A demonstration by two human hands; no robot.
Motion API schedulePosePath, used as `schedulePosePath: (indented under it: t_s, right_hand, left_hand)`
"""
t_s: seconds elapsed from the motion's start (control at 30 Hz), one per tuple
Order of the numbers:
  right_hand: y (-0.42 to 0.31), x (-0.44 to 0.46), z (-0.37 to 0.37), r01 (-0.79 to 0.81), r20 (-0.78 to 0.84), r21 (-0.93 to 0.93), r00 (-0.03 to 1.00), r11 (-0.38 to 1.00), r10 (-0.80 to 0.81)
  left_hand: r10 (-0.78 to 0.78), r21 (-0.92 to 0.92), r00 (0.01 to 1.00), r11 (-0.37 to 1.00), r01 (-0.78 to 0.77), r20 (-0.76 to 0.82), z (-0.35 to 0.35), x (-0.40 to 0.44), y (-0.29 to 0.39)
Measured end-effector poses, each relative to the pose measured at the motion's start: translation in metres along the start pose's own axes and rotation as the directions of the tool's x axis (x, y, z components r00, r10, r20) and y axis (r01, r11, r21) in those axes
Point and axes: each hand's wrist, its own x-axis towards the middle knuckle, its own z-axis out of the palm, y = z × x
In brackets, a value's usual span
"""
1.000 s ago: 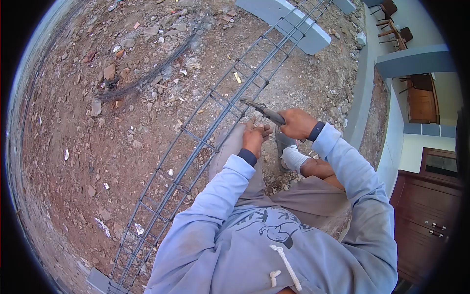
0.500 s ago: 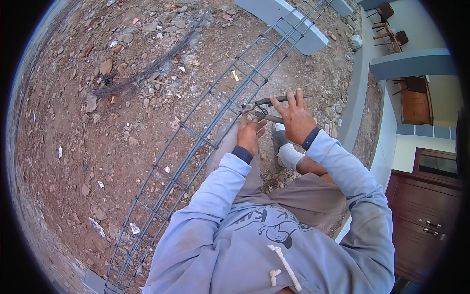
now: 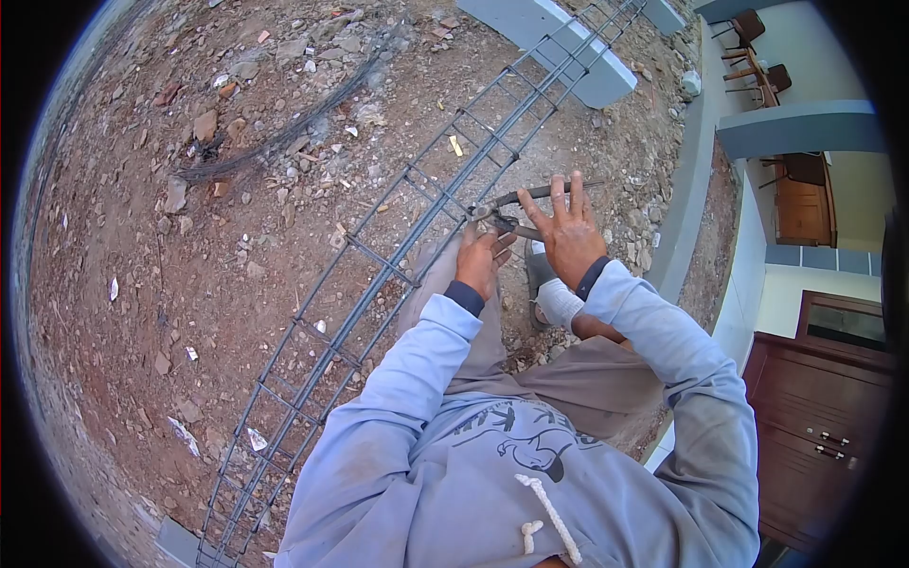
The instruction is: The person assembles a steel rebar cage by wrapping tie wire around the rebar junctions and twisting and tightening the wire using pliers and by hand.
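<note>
At rebar cage (image 3: pixel 386 273), dark pincers (image 3: pixel 504 223), splayed

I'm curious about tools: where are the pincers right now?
In the head view, the pincers are above and right of centre, at the right hand, with their head beside the steel cage and left hand.

The right fingers (image 3: pixel 558 197) have uncurled; the pliers (image 3: pixel 487 210) have opened.

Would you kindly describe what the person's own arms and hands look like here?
The left sleeve and right sleeve are long, pale blue-grey and wrinkled, with duller smudges. Dark, navy-looking bands ring both wrists: a left band and a right band. The left hand and right hand wear no gloves.
</note>
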Motion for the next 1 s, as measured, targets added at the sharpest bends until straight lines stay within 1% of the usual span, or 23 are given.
schedulePosePath:
  t_s: [0.1, 0.2, 0.3, 0.4, 0.5, 0.6, 0.7, 0.8, 0.9, 1.0]
  right_hand:
    - [-0.002, 0.000, -0.002, 0.020, 0.028, -0.063, 0.999, 0.998, -0.018]
    - [-0.004, -0.001, 0.000, 0.022, 0.025, -0.083, 0.999, 0.996, -0.020]
    - [-0.003, -0.002, 0.004, 0.012, 0.027, -0.090, 1.000, 0.996, -0.009]
    - [-0.001, -0.003, 0.004, 0.021, 0.050, -0.097, 0.999, 0.995, -0.016]
    - [-0.004, -0.004, 0.009, -0.005, 0.037, -0.125, 0.999, 0.992, 0.010]
    - [-0.005, -0.005, 0.003, 0.000, 0.057, -0.107, 0.998, 0.994, 0.006]
    - [-0.009, -0.003, 0.001, 0.009, 0.025, -0.165, 1.000, 0.986, -0.005]
    - [-0.011, 0.000, -0.011, 0.066, 0.092, -0.282, 0.995, 0.957, -0.042]
    - [-0.010, -0.001, -0.012, 0.066, 0.131, -0.239, 0.991, 0.969, -0.035]
    - [-0.009, -0.001, -0.009, 0.016, 0.227, -0.098, 0.974, 0.995, 0.006]
  left_hand:
    - [-0.006, 0.015, 1.000, 1.000, 0.006, 0.007, -0.004, 0.005, -0.004]
    - [-0.021, 0.008, 1.000, 1.000, 0.021, 0.014, -0.005, 0.008, -0.005]
    - [-0.002, 0.028, 1.000, 1.000, 0.001, 0.024, -0.004, 0.005, -0.003]
    - [-0.021, 0.035, 0.999, 0.999, 0.019, 0.032, -0.004, 0.004, -0.001]
    - [-0.008, 0.022, 0.999, 1.000, 0.007, 0.044, -0.005, 0.006, -0.002]
    - [-0.008, -0.013, 0.999, 1.000, 0.008, 0.035, -0.006, 0.006, -0.001]
    - [-0.014, -0.051, 0.999, 0.999, 0.016, 0.030, -0.006, 0.005, 0.000]
    - [-0.026, -0.106, 0.999, 0.994, 0.031, 0.044, -0.011, 0.008, -0.002]
    - [-0.042, -0.129, 0.996, 0.990, 0.053, 0.080, -0.013, 0.008, -0.002]
    - [-0.041, -0.129, 0.996, 0.990, 0.051, 0.083, -0.015, 0.009, -0.003]
